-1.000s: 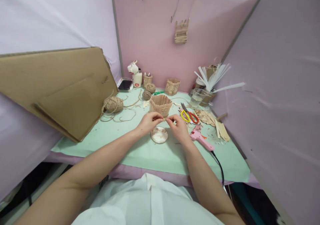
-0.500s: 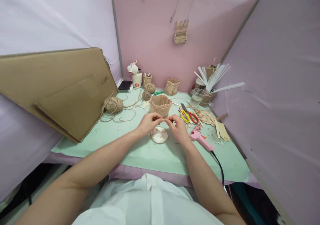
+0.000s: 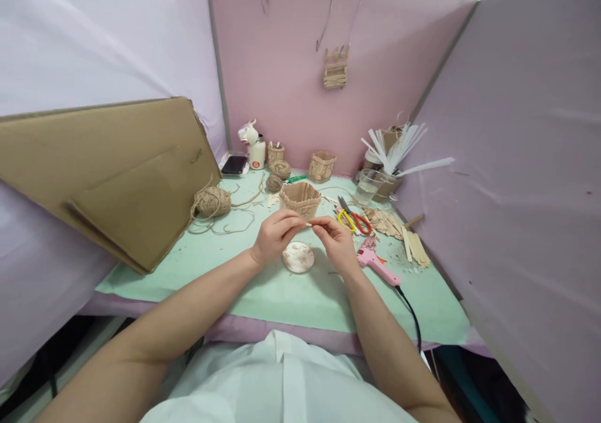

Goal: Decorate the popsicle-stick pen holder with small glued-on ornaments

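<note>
My left hand and my right hand meet fingertip to fingertip above the table. Between them they pinch a small pale sliver, which looks like wood but is mostly covered by the fingers. Just behind the hands stands a brown wooden basket with a wavy rim, its lower front partly hidden by my left hand. Below the fingers lies a round white dish with brownish bits or stains on it.
On the right are a pink glue gun with a black cord, scissors with yellow and red handles, and wooden sticks. A twine ball and leaning cardboard stand left. Behind are another basket and a plastic cup.
My left hand has turned slightly, its fingers now more extended over the sliver, which shows a little more. The view has tilted up slightly. Objects on the table stay put.
</note>
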{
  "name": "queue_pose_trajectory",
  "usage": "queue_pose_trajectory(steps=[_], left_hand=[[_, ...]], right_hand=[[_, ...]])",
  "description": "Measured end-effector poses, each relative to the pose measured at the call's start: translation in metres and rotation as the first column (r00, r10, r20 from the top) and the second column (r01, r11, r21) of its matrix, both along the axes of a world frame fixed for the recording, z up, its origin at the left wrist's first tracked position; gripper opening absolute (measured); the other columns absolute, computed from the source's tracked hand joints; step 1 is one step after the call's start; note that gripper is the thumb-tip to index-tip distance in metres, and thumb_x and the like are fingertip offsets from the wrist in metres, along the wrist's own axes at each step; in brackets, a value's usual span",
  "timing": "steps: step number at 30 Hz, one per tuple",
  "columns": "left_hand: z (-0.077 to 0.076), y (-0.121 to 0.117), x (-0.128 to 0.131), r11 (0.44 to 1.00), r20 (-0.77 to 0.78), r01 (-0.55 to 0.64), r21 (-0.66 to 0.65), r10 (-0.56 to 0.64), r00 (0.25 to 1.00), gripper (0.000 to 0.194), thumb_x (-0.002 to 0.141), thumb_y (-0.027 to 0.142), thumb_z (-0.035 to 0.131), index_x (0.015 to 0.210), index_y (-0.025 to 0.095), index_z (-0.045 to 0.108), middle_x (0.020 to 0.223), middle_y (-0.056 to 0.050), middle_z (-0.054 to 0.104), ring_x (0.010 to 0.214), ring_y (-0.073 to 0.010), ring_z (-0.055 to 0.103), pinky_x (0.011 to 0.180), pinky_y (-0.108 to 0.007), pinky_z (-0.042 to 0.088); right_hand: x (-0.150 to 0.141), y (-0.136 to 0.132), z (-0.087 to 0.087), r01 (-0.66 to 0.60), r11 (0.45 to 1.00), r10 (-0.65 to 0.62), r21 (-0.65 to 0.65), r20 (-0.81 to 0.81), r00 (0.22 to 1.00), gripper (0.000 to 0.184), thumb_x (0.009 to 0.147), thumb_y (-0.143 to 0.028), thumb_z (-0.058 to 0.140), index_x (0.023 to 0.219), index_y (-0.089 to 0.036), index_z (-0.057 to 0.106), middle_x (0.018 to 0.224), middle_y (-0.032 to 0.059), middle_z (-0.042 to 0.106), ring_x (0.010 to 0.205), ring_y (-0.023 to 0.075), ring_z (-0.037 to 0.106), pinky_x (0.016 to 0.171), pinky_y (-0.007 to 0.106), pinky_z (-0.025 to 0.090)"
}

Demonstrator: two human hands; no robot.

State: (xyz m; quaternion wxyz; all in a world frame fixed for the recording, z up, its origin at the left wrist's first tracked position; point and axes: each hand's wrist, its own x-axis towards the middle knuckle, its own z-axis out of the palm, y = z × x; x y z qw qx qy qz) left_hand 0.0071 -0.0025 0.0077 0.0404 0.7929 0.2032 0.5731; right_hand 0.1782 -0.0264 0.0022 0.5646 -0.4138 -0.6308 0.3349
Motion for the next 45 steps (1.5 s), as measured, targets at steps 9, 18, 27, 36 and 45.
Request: queue_pose_trajectory(steps=[9, 18, 27, 36, 45], left_hand=[[-0.002, -0.001, -0.002, 0.995, -0.018, 0.036, 0.09, -0.035, 0.999, 0.016, 0.084, 0.011, 0.057, 0.093, 0.021, 0.066, 0.086, -0.004, 0.061, 0.081, -0.0125, 0.056, 0.072, -0.027, 0.046], [-0.002, -0.004, 0.004, 0.962, -0.009, 0.025, -0.273, -0.028, 1.0, 0.014, 0.087, 0.028, 0.054, 0.087, 0.021, 0.066, 0.086, -0.005, 0.067, 0.084, -0.0152, 0.06, 0.079, -0.03, 0.047], [-0.003, -0.005, 0.008, 0.904, 0.008, 0.016, -0.428, -0.014, 1.0, 0.017, 0.085, 0.033, 0.057, 0.088, 0.02, 0.066, 0.087, -0.004, 0.068, 0.08, -0.0141, 0.06, 0.076, -0.028, 0.046], [-0.001, -0.002, 0.009, 0.89, 0.072, 0.059, -0.452, -0.029, 0.997, 0.015, 0.083, 0.032, 0.059, 0.087, 0.019, 0.066, 0.087, -0.004, 0.067, 0.079, -0.0137, 0.059, 0.073, -0.027, 0.047], [0.001, -0.004, 0.011, 0.865, 0.086, 0.067, -0.497, -0.027, 0.996, 0.016, 0.081, 0.034, 0.06, 0.084, 0.019, 0.065, 0.086, -0.004, 0.065, 0.08, -0.0145, 0.058, 0.073, -0.027, 0.047]], right_hand=[[0.001, -0.001, -0.001, -0.214, 0.966, 0.188, -0.147, -0.172, 0.967, 0.016, 0.076, -0.037, 0.065, 0.083, -0.023, 0.068, 0.078, -0.0001, 0.068, 0.075, 0.0154, 0.058, 0.076, 0.029, 0.046], [-0.004, -0.001, 0.002, -0.073, 0.994, 0.065, -0.077, -0.103, 0.993, 0.015, 0.077, -0.036, 0.062, 0.078, -0.021, 0.063, 0.074, 0.0005, 0.064, 0.07, 0.0152, 0.056, 0.069, 0.029, 0.046], [-0.006, -0.005, 0.003, 0.151, 0.975, -0.169, 0.166, 0.101, 0.98, 0.015, 0.085, -0.032, 0.055, 0.077, -0.021, 0.062, 0.077, 0.0022, 0.062, 0.075, 0.0164, 0.056, 0.071, 0.029, 0.044], [-0.003, 0.0, 0.001, 0.055, 0.998, -0.055, -0.003, -0.021, 0.998, 0.017, 0.081, -0.035, 0.056, 0.083, -0.02, 0.063, 0.078, 0.0014, 0.064, 0.073, 0.0158, 0.057, 0.069, 0.028, 0.046], [-0.004, -0.001, 0.0, 0.044, 0.998, -0.043, 0.046, -0.029, 0.999, 0.017, 0.08, -0.037, 0.06, 0.081, -0.02, 0.063, 0.081, 0.0028, 0.063, 0.076, 0.0165, 0.058, 0.071, 0.029, 0.047]])
